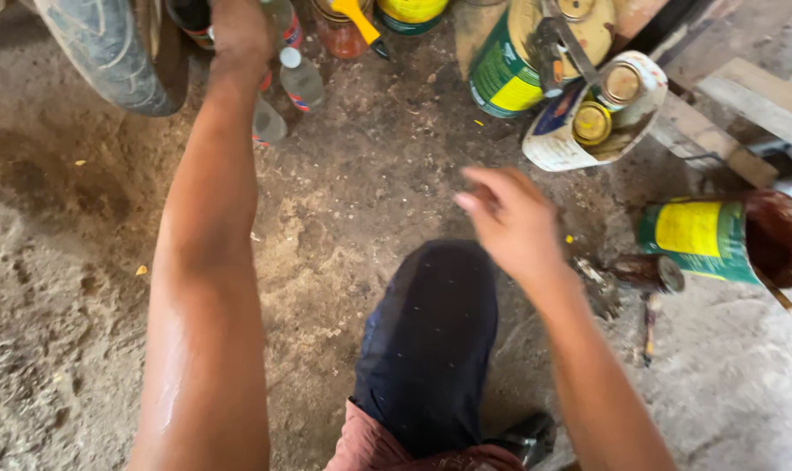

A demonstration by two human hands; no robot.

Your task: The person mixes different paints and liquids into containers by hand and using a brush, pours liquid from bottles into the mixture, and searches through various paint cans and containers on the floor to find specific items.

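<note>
Crouching over my knee point(431, 349), I have my right hand point(509, 222) hanging empty above the dirt floor point(55, 288), fingers loose and apart. Farther out at eleven o'clock, my left hand point(239, 30) reaches into the cluster of plastic bottles point(295, 78) beside the tyre point(108, 52); whether it has closed on one I cannot tell, since the frame cuts the fingers off. I judge this the reaching step; next comes a firm grip. Paint tins point(505, 74) stand at one o'clock.
</note>
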